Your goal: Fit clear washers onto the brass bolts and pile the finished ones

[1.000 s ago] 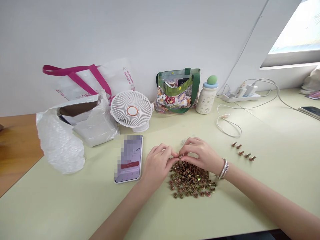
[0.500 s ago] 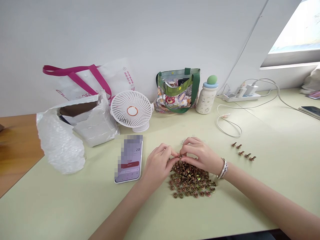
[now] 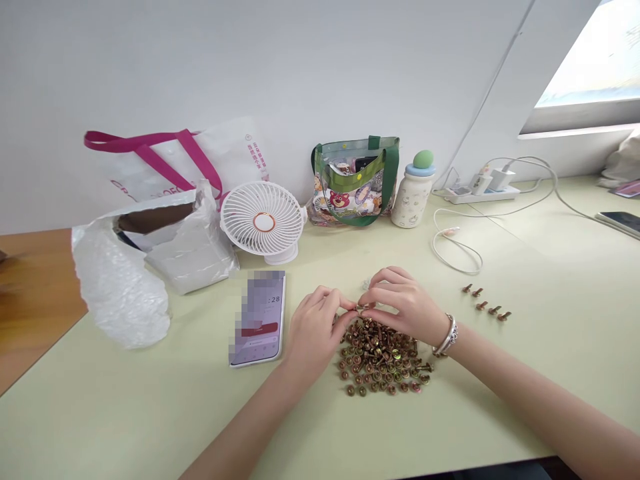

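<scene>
A heap of small brass-coloured screws and washers [image 3: 383, 363] lies on the pale green table [image 3: 150, 413] in front of me. Just above its far edge, my left hand [image 3: 315, 327] and my right hand [image 3: 403, 303] meet fingertip to fingertip. Both pinch one small metal piece [image 3: 363, 308] between them. My right wrist wears a beaded bracelet [image 3: 447, 337]. A short row of several assembled screws [image 3: 487, 305] lies apart on the right.
A phone [image 3: 260, 319] with a lit screen lies left of my hands. Behind stand a white fan [image 3: 263, 221], a bubble-wrap bag [image 3: 120, 280], a pink-handled bag [image 3: 175, 160], a green cartoon bag [image 3: 355, 180], a bottle [image 3: 414, 190], a power strip [image 3: 480, 190] and a cable [image 3: 453, 247].
My right hand has lifted slightly and its fingers have shifted on the small piece. The left hand stays pinched on it. The phone's timer has moved from 27 to 28.
</scene>
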{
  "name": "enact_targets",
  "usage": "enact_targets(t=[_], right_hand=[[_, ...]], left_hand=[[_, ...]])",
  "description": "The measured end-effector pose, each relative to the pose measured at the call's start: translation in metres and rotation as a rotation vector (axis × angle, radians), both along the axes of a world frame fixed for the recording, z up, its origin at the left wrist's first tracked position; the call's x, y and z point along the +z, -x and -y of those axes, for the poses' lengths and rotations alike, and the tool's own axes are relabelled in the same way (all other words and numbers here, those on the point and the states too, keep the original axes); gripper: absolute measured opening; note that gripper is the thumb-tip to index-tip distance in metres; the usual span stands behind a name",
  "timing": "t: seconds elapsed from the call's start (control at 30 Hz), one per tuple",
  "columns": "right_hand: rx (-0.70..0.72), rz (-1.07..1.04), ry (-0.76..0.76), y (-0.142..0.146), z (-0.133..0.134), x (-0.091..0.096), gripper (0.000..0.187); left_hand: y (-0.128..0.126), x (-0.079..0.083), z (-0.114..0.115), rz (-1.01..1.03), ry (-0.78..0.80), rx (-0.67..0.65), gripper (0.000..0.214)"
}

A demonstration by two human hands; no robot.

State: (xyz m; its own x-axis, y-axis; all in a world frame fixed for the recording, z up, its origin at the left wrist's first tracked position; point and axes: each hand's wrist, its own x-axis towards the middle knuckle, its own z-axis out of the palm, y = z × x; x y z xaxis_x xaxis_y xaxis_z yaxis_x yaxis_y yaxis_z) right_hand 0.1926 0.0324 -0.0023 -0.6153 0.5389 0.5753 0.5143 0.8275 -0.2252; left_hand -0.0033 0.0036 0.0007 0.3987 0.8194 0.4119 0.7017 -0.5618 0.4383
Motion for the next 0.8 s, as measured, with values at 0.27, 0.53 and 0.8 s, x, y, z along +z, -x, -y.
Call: enact_targets(t=[0.27, 0.53, 0.8], right_hand=[[-0.081, 0.074, -0.039, -0.007, -0.006, 0.002, 0.016], [-0.307, 0.205, 0.001, -0.029, -0.028, -0.007, 0.018], [-0.372, 0.262, 0.06, -0.031, -0.032, -0.02, 0.02]], left_hand=[[0.002, 0.001, -0.002, 0.019, 0.019, 0.012, 0.005], [-0.006, 0.003, 0.004, -0.085, 0.033, -0.23, 0.005], [0.003, 0.01, -0.004, -0.112, -0.052, -0.16, 0.013]])
